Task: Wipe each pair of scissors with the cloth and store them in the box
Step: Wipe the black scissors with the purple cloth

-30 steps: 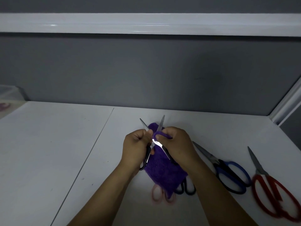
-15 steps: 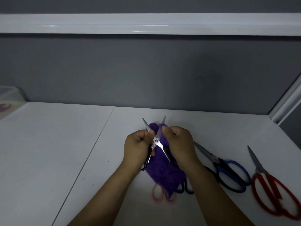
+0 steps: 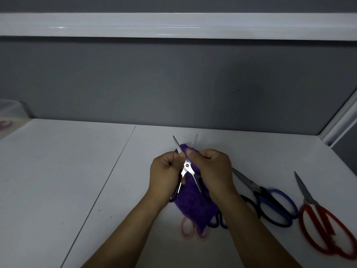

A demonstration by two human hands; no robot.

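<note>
Left hand (image 3: 166, 175): fingers curled round one handle of the black scissors (image 3: 187, 165), thumb against the left blade.
Right hand (image 3: 212, 171): fingers curled, gripping the cloth (image 3: 193, 206); thumb tip pressed beside the crossing of the blades.
Black scissors: held above the table (image 3: 77, 171), blades spread in a V pointing away, right blade blurred.
Change: a second ago a fold of cloth looped over the right thumb, which is now bare; the blade tips sit slightly higher.
Cloth: behind the blades, its lower end over the pink scissors (image 3: 185, 230).
Unmoved: small dark scissors (image 3: 218, 222), blue scissors (image 3: 270, 204), red scissors (image 3: 326, 227).
Box (image 3: 9, 113): far left, well apart.
</note>
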